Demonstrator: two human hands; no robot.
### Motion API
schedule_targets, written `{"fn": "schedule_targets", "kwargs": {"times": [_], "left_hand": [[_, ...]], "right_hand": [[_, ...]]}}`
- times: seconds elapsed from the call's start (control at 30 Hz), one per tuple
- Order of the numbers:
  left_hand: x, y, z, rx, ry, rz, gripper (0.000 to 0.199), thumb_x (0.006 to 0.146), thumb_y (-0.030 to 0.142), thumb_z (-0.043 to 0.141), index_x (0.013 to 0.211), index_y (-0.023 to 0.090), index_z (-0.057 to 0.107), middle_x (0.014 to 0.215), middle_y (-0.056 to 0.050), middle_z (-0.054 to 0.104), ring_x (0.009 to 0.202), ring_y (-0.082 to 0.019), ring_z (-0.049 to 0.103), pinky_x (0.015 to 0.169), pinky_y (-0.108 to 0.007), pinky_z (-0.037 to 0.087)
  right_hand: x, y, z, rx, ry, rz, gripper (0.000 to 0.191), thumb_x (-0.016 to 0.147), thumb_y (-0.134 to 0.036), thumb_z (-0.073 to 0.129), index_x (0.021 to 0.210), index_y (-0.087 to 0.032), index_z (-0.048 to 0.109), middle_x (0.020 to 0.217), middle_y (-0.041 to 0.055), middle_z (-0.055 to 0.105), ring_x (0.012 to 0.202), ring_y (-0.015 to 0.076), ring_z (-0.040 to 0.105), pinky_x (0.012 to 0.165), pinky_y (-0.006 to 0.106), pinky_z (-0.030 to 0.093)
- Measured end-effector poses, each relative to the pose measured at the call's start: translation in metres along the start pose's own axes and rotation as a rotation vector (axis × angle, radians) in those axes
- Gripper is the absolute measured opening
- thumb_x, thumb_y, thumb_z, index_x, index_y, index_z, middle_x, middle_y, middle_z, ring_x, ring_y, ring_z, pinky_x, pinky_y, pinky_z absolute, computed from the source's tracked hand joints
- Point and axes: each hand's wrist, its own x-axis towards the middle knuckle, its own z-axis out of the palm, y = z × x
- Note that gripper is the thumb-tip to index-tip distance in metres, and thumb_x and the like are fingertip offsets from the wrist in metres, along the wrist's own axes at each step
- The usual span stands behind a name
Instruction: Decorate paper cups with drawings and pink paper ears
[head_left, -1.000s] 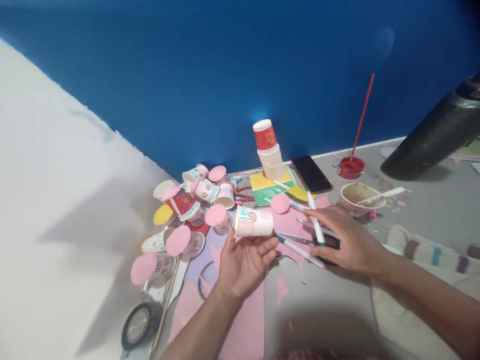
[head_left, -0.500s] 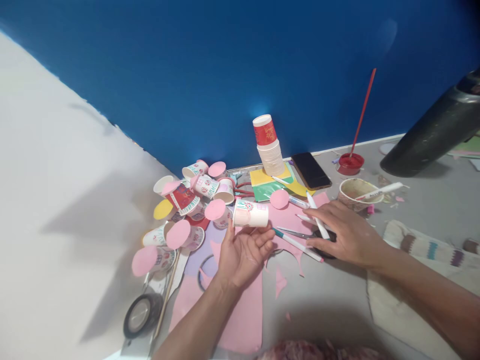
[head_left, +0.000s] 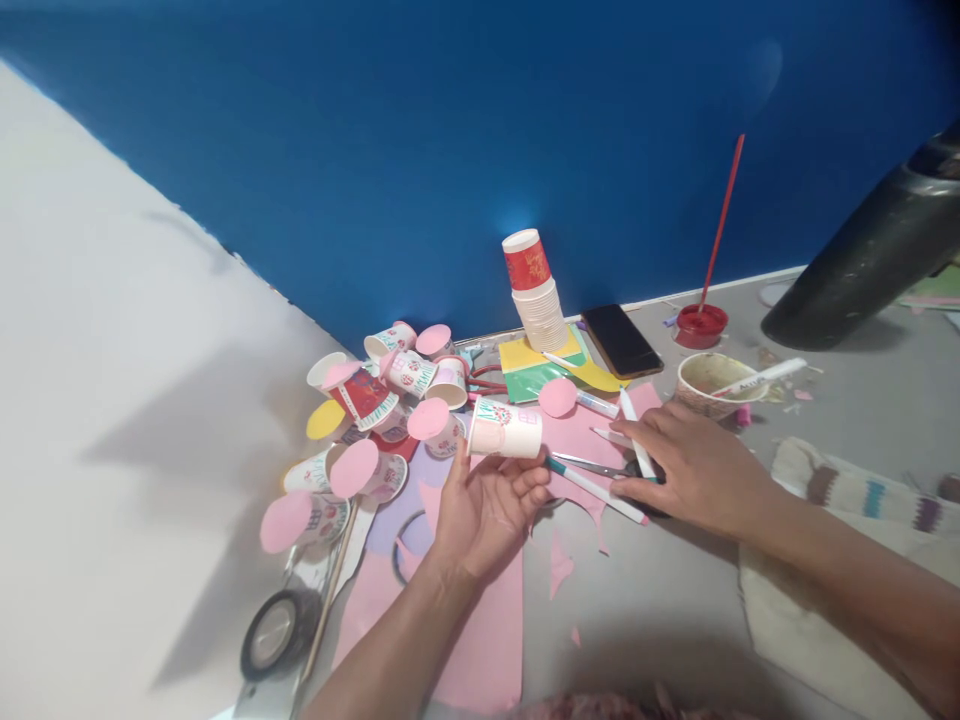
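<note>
My left hand (head_left: 484,515), palm up, grips a white paper cup (head_left: 517,430) lying on its side between thumb and fingers. Coloured flowers, a pink window and green strokes are drawn on the cup. My right hand (head_left: 701,470) has a white marker (head_left: 635,432) pinched between thumb and fingers, above the pink paper. Under that hand lie scissors (head_left: 589,465), their handles partly hidden. A white pen with a teal end (head_left: 600,491) rests just below the blades. Near the cup is a round pink paper disc (head_left: 557,397).
Several decorated cups with pink discs (head_left: 355,468) crowd the left side. A cup stack (head_left: 541,310) and a phone (head_left: 622,340) are by the blue wall. On the right are a red paint pot (head_left: 701,328), a stained cup (head_left: 709,380), a black bottle (head_left: 847,260) and a cloth (head_left: 817,560).
The paper cup in my left hand has shifted slightly to the right. My right hand stays in nearly the same place with the marker.
</note>
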Motion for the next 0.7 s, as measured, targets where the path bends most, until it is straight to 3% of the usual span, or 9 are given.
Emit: {"fn": "schedule_targets", "kwargs": {"times": [0.1,0.2,0.33,0.43,0.5,0.6,0.63,0.7], "left_hand": [[0.001,-0.001,-0.004,0.02,-0.016,0.007,0.054,0.107,0.055,0.05,0.099,0.008,0.074,0.094,-0.02,0.081,0.075,-0.026,0.079,0.072,-0.036,0.064],[0.0,-0.004,-0.006,0.079,-0.053,0.051,0.045,0.096,0.052,0.072,0.108,0.009,0.073,0.098,-0.018,0.081,0.081,-0.026,0.078,0.077,-0.035,0.063],[-0.006,-0.01,-0.004,0.318,-0.134,0.251,0.07,0.069,0.035,0.097,0.13,0.018,0.066,0.121,-0.015,0.076,0.109,-0.031,0.075,0.094,-0.043,0.061],[-0.005,-0.01,-0.006,0.712,-0.028,0.556,0.082,0.068,0.024,0.095,0.141,0.027,0.057,0.135,-0.012,0.068,0.124,-0.033,0.067,0.101,-0.044,0.059],[0.0,-0.007,-0.014,1.055,0.086,0.869,0.074,0.074,0.02,0.088,0.14,0.028,0.056,0.141,-0.012,0.061,0.131,-0.031,0.062,0.106,-0.043,0.056],[0.01,0.002,-0.029,1.552,0.137,1.361,0.064,0.081,0.013,0.077,0.139,0.029,0.056,0.139,-0.012,0.053,0.134,-0.03,0.055,0.111,-0.048,0.052],[0.013,0.005,-0.034,1.669,0.133,1.455,0.065,0.084,0.011,0.073,0.143,0.029,0.054,0.139,-0.012,0.051,0.133,-0.03,0.055,0.112,-0.048,0.051],[0.014,0.012,-0.038,1.846,0.144,1.522,0.068,0.088,0.008,0.068,0.149,0.03,0.047,0.14,-0.013,0.049,0.134,-0.029,0.055,0.112,-0.048,0.052]], "right_hand": [[0.0,0.0,0.001,-0.01,-0.015,0.024,0.048,0.088,-0.056,0.08,0.119,-0.02,0.073,0.093,0.0084,0.071,0.09,0.0314,0.065,0.081,0.043,0.047],[-0.001,0.002,0.003,-0.007,-0.045,0.037,0.044,0.088,-0.053,0.081,0.118,-0.021,0.073,0.094,0.0088,0.072,0.091,0.0324,0.066,0.081,0.044,0.048],[-0.002,0.002,0.004,0.006,-0.09,0.057,0.037,0.09,-0.048,0.08,0.115,-0.021,0.074,0.094,0.0095,0.071,0.093,0.033,0.066,0.082,0.044,0.049],[-0.001,0.001,0.003,0.015,-0.089,0.066,0.031,0.092,-0.043,0.078,0.113,-0.021,0.075,0.095,0.0104,0.071,0.094,0.0333,0.066,0.083,0.045,0.049],[-0.001,0.001,0.002,0.02,-0.07,0.061,0.029,0.093,-0.042,0.076,0.113,-0.021,0.074,0.095,0.0108,0.072,0.094,0.0333,0.066,0.083,0.044,0.049],[-0.001,0.001,0.002,0.035,-0.029,0.054,0.027,0.095,-0.041,0.074,0.112,-0.02,0.073,0.096,0.011,0.072,0.093,0.0328,0.065,0.083,0.044,0.05],[-0.001,0.001,0.002,0.038,-0.018,0.051,0.027,0.095,-0.041,0.073,0.113,-0.02,0.073,0.096,0.0112,0.072,0.093,0.0327,0.065,0.083,0.045,0.05],[-0.001,0.001,0.002,0.042,-0.007,0.041,0.026,0.096,-0.04,0.071,0.114,-0.021,0.073,0.098,0.0115,0.073,0.093,0.0324,0.065,0.083,0.044,0.049]]}}
